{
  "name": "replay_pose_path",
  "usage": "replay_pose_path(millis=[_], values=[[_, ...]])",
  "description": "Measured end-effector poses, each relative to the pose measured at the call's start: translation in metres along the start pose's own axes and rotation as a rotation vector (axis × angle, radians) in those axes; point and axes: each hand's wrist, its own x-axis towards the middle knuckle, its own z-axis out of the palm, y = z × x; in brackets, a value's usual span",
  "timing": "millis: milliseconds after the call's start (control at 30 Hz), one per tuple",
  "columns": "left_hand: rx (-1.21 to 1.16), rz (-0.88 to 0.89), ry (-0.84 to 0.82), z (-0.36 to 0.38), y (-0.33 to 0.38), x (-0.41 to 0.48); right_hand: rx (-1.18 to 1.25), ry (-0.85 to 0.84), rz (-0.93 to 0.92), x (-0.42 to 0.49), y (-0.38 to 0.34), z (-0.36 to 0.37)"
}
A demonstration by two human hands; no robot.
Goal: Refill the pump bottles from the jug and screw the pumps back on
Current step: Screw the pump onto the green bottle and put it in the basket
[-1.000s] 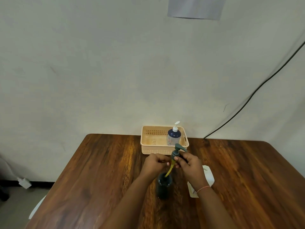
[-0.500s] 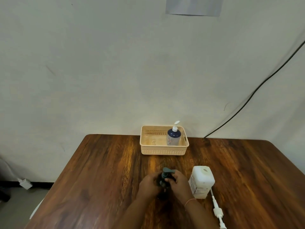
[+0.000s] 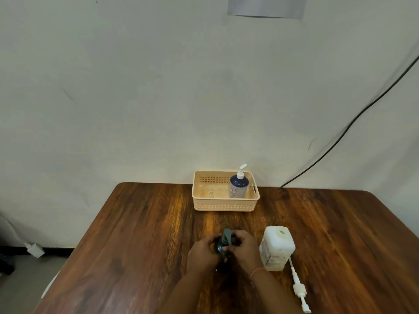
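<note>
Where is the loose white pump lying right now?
The white pump lies flat on the table, near its front edge, right of the person's right forearm and just beside the jug.

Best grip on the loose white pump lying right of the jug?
Take the long white pump by its thick collar, coming straight down from above with the right hand. It lies flat on the wooden table, its thin tube end close against the white plastic jug, so the collar is the widest, clearest part.

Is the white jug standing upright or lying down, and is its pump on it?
Upright; the white jug stands on the table. Its pump is off: the white pump lies beside it.
</note>
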Motion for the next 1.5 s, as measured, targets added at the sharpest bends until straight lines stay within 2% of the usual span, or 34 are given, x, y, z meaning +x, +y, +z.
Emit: replay_pose_path(millis=[200,367,500,667,900,1200,1333,1400,1500], values=[[0.050,-0.018,0.010,0.000,0.003,0.000,0.002,-0.085,-0.029,0.001,0.000,-0.004],[0.065,-0.027,0.023,0.000,0.006,-0.002,-0.049,-0.016,0.005,-0.001,-0.005,-0.004],[0.074,-0.013,0.023,-0.003,0.007,-0.004,-0.069,-0.068,0.001,0.002,-0.006,-0.005],[0.070,-0.005,0.005,-0.004,0.009,-0.004,-0.086,-0.024,-0.003,0.001,-0.005,-0.005],[0.082,-0.012,0.010,-0.007,0.015,-0.007,-0.179,-0.063,-0.011,0.004,-0.007,-0.005],[0.050,-0.011,-0.026,-0.009,0.016,-0.011,-0.127,-0.019,0.016,-0.002,-0.009,-0.004],[-0.044,-0.017,-0.078,-0.009,0.013,-0.009,-0.111,0.053,0.128,-0.006,-0.004,-0.001],[-0.074,-0.016,-0.093,-0.007,0.011,-0.008,-0.079,0.036,0.210,-0.008,-0.001,0.000],[-0.133,-0.081,-0.083,-0.003,0.011,-0.006,-0.076,-0.013,0.237,-0.010,0.001,-0.002]])
